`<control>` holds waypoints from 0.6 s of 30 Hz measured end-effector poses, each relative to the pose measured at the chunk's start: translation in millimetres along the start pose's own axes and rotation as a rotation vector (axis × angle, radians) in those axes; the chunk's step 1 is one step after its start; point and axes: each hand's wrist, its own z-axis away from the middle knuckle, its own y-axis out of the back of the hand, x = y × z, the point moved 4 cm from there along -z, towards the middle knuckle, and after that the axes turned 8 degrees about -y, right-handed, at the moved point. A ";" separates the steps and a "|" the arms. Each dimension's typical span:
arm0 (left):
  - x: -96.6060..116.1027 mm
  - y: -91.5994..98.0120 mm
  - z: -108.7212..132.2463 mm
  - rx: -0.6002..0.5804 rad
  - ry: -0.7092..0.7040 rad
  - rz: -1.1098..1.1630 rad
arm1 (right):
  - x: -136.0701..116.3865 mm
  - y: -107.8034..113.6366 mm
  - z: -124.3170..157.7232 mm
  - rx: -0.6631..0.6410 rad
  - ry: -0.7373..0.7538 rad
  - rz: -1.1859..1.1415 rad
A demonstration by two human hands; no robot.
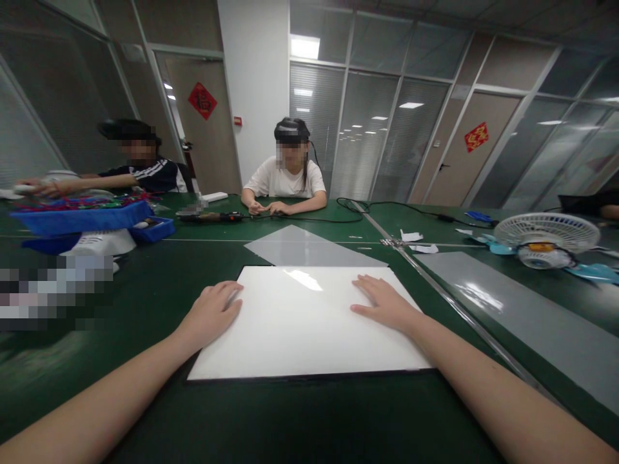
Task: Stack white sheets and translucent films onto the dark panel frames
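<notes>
A smooth, glossy white board (304,322), rectangular with a thin dark edge, lay flat at centre frame on the green worktop (145,290); the left hand (213,311) rested loosely curled on its left edge; the right hand (384,301) lay open, fingers flat, on its upper right; a round white fan (546,237) sat at right.

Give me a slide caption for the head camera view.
Both hands, left hand and right hand, rest flat on a white board.
</notes>
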 end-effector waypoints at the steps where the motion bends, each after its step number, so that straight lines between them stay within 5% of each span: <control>1: 0.2 0.1 0.0 -0.002 -0.001 -0.001 | -0.9 1.3 0.2 0.011 0.002 -0.003; 11: 0.5 -0.6 -1.4 -0.008 -0.006 -0.017 | -4.1 29.5 4.9 0.126 -0.095 0.046; 18: 1.1 0.1 -1.0 0.008 -0.023 -0.029 | 6.4 33.0 2.7 0.145 -0.014 0.018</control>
